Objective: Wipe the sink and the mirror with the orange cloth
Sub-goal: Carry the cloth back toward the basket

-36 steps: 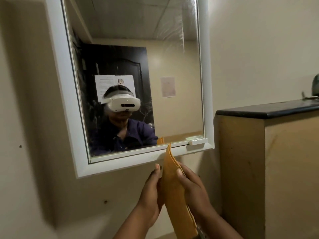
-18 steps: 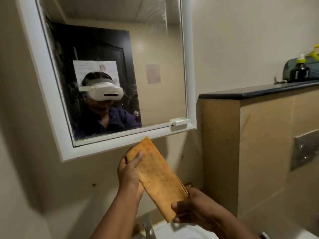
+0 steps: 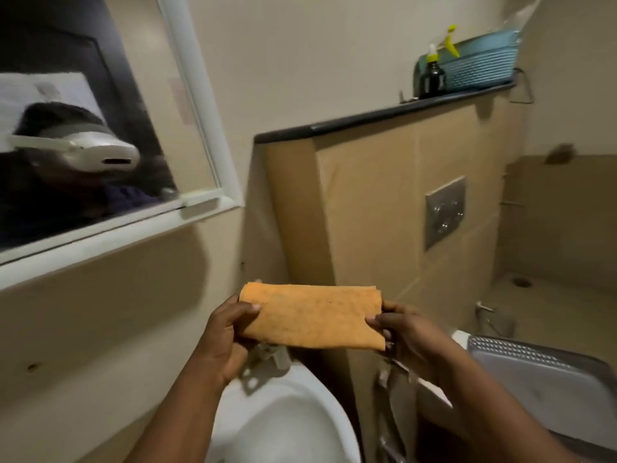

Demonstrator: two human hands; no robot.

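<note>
Orange cloth (image 3: 312,317), folded to a flat band, held level in the air between both hands — above the back rim of the white sink (image 3: 283,426) and just in front of the tap (image 3: 267,357), touching neither. Left hand (image 3: 222,332) pinches the left end, thumb on top and fingers curled under; right hand (image 3: 405,330) pinches the right end the same way, fingertips closed on the fold. Mirror (image 3: 83,135) sits up and to the left on the wall, well apart from the cloth, its white frame tilted in this view. Risks as I judge them: the grip is at the two ends only, so the middle may sag or the folds may slip open once one hand lets go to wipe. A loose corner could drag over the tap or drop into the basin. Cloth shows dark specks — possibly grit — which might smear the glass rather than clean it. Dark bottle (image 3: 432,76) and blue basket (image 3: 480,66) stand on the ledge at right, far enough off not to matter.
</note>
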